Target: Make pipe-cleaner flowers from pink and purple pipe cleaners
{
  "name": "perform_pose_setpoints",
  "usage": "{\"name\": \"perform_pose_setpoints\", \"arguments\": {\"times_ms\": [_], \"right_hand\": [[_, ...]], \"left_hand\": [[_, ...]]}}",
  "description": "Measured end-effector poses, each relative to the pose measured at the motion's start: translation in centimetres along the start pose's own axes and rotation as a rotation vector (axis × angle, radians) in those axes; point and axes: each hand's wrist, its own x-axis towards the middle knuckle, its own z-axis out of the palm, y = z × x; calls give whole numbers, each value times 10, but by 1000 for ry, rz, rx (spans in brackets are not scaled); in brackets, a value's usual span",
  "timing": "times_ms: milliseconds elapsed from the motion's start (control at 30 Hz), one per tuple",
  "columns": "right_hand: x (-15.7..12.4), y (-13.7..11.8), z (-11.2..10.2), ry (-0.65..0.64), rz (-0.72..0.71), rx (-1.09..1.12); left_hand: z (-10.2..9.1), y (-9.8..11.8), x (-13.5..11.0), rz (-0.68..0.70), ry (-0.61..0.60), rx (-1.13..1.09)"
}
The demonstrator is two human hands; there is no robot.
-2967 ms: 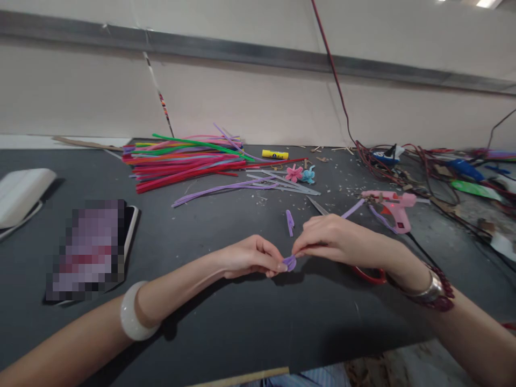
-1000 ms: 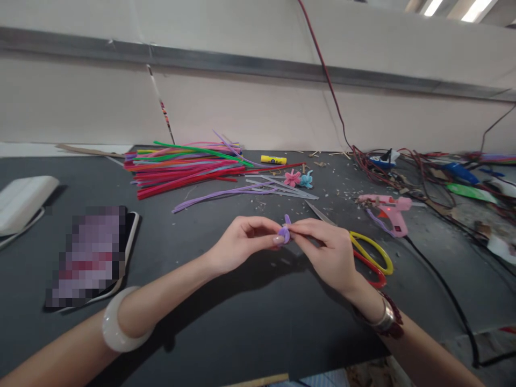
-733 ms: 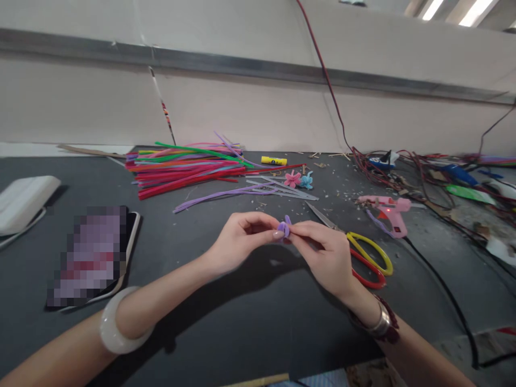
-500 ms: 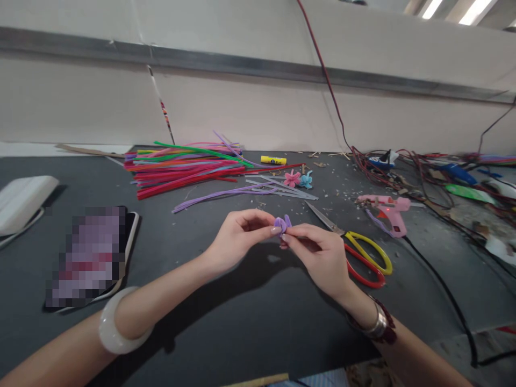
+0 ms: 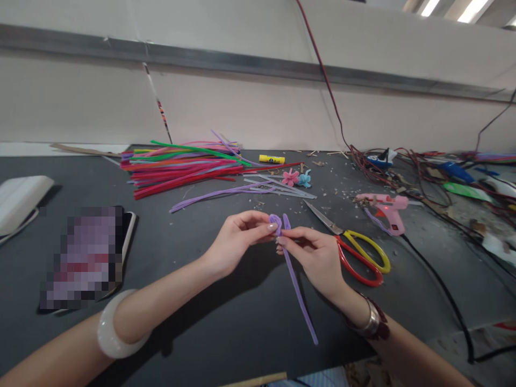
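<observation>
Through the head camera, I had the person's left hand (image 5: 237,242) and right hand (image 5: 316,258) close together above the dark counter (image 5: 242,336), both closed in a fingertip pinch on one purple pipe cleaner (image 5: 296,287). The left hand gripped a small bent loop at the top of the strand, while the right pinched the strand just beside that loop, with a long tail hanging down and out past the right palm. The work in hand was bending this pipe cleaner into a small loop, and the piece was held in the air, not resting on the counter.

I took the red-and-yellow-handled scissors (image 5: 358,259) as my landmark, lying open just right of the right hand. Beyond them sat a pink hot glue gun (image 5: 389,210), with a tangle of red wires (image 5: 387,167) behind it. Past the scissors' blade tips lay a small pink flower (image 5: 290,177) and a blue flower (image 5: 305,180), both made of pipe cleaner, beside loose purple pipe cleaners (image 5: 220,192). Farther left of the scissors were a thick multicoloured bundle of pipe cleaners (image 5: 181,172) and a yellow glue stick (image 5: 271,159). A pixelated phone (image 5: 83,258) and a white notebook (image 5: 20,201) lay well to the left. Wood shavings speckled the counter, which ran along a pale wall (image 5: 80,102).
</observation>
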Motion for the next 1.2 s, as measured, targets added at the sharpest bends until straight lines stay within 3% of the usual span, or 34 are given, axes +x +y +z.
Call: {"name": "perform_pose_setpoints", "arguments": {"times_ms": [233, 433, 633, 767, 933, 1200], "right_hand": [[0, 1, 2, 32, 11, -5], [0, -1, -2, 24, 20, -34], [3, -5, -8, -69, 75, -38], [4, -7, -10, -195, 110, -21], [3, -7, -13, -296, 149, -54], [4, -7, -15, -365, 169, -93]], "left_hand": [[1, -4, -1, 0, 0, -2], [-2, -7, 1, 55, -30, 146], [-10, 20, 1, 324, -201, 557], [-16, 41, 2, 431, -414, 892], [-20, 50, 3, 383, -550, 985], [-19, 52, 1, 320, -572, 1008]]}}
